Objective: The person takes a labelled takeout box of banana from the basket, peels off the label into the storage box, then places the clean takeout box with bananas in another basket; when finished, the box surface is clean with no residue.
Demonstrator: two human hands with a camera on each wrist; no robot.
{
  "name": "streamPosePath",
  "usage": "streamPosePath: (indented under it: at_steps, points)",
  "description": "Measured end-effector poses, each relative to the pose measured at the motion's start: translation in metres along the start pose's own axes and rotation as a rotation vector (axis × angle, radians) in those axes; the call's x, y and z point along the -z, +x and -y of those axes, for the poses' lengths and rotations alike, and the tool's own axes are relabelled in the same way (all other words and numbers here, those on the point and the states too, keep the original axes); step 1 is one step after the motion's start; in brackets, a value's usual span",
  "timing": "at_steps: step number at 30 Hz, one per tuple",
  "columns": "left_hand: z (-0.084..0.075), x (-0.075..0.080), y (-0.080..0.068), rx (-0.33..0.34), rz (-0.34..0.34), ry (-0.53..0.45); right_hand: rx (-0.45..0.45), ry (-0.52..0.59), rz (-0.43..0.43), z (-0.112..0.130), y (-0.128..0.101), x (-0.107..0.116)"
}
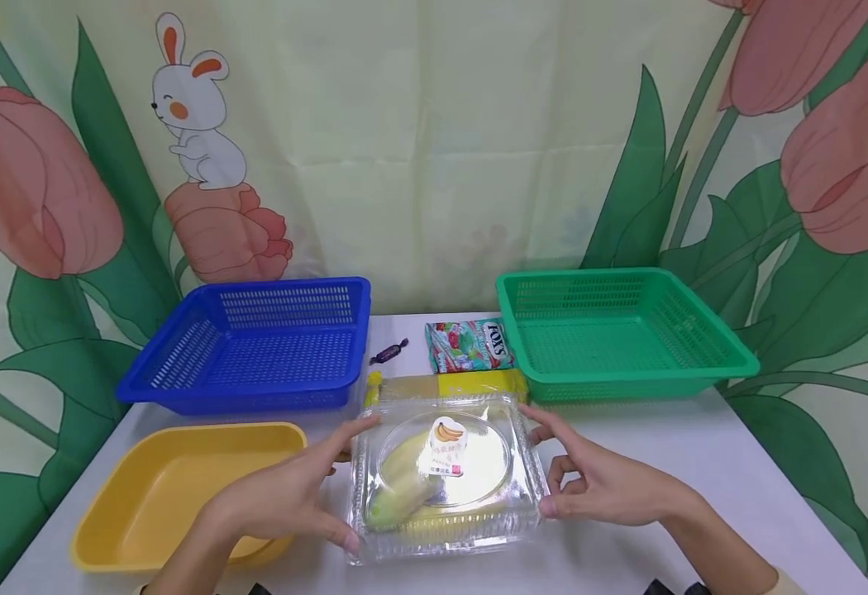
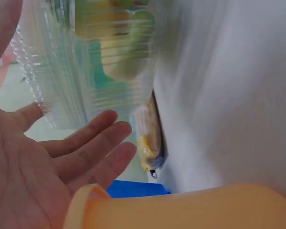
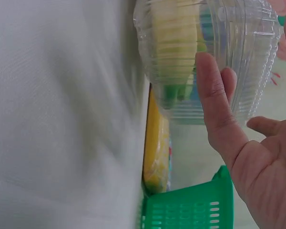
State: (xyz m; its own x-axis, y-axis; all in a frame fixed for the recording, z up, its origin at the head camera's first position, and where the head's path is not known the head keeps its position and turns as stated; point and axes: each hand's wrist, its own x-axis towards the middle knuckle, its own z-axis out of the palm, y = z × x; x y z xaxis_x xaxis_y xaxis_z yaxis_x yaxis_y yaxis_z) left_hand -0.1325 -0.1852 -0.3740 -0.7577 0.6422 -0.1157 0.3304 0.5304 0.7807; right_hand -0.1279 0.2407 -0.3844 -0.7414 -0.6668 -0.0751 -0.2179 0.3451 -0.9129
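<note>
A clear plastic clamshell box lies on the white table in front of me, with a yellow-green banana-shaped item and a banana label inside. My left hand is at its left side, fingers straight, thumb at the near corner and forefinger at the far corner. My right hand flanks the right side, forefinger on the far corner. In the left wrist view the left hand is spread just beside the box. In the right wrist view the right hand lays its thumb against the box.
A yellow packet lies just behind the box, with a FOX'S candy bag and a small wrapped candy further back. A blue basket stands back left, a green basket back right, and a yellow tray near left.
</note>
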Motion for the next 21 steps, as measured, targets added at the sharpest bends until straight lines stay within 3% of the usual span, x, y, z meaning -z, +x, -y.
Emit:
streamPosePath:
  at_steps: [13,17,21]
  points:
    - [0.006,-0.001,0.004,0.074,0.043,0.055,-0.065,-0.147,0.003,-0.005,0.012,-0.001]
    - [0.004,0.000,0.005,0.100,0.050,0.076,-0.072,-0.285,-0.028,0.000,0.014,0.000]
    - [0.003,-0.001,0.005,0.109,0.045,0.092,0.016,-0.442,-0.086,0.003,0.023,-0.003]
